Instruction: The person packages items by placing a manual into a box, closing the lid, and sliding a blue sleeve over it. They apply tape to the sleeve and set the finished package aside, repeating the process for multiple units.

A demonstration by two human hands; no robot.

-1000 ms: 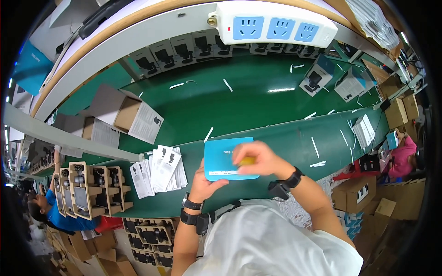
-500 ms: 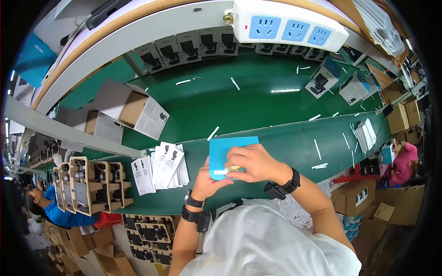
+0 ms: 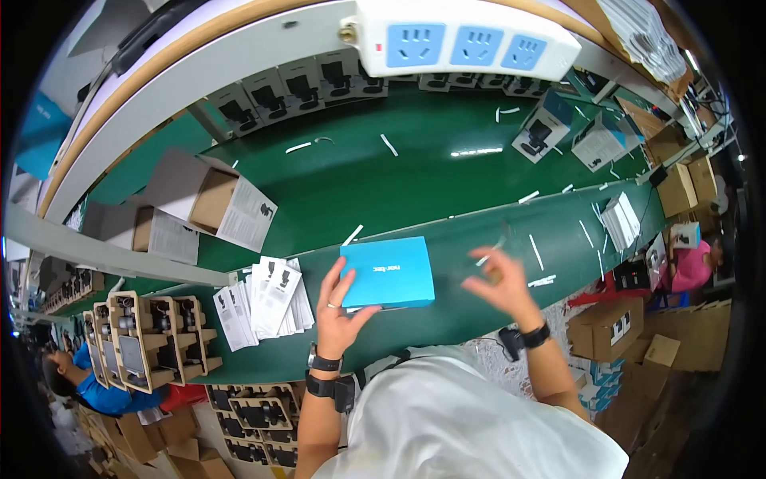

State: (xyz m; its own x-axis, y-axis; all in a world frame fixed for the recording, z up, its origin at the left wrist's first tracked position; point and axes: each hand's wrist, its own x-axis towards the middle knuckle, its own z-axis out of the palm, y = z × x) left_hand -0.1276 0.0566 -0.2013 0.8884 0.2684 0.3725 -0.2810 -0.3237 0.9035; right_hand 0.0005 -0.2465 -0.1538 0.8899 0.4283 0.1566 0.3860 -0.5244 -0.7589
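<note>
A flat blue box (image 3: pixel 388 273) lies on the green bench top (image 3: pixel 479 311) in front of me. My left hand (image 3: pixel 340 311) grips its left edge, thumb under the near side and fingers along the top. My right hand (image 3: pixel 499 279) hovers to the right of the box, clear of it, with its fingertips pinched together; whether a small thing sits between them is too blurred to tell. A white strip (image 3: pixel 488 252) lies just beyond that hand.
Fanned leaflets (image 3: pixel 267 299) lie left of the box, with trays of black parts (image 3: pixel 144 339) further left. Open cardboard boxes (image 3: pixel 211 199) stand on the green conveyor. A white power strip (image 3: pixel 463 40) hangs overhead. Other people (image 3: pixel 690 263) work at the right and lower left.
My right hand has lifted off the blue box and swung to the right. The box has settled flat on the bench, still gripped by my left hand.
</note>
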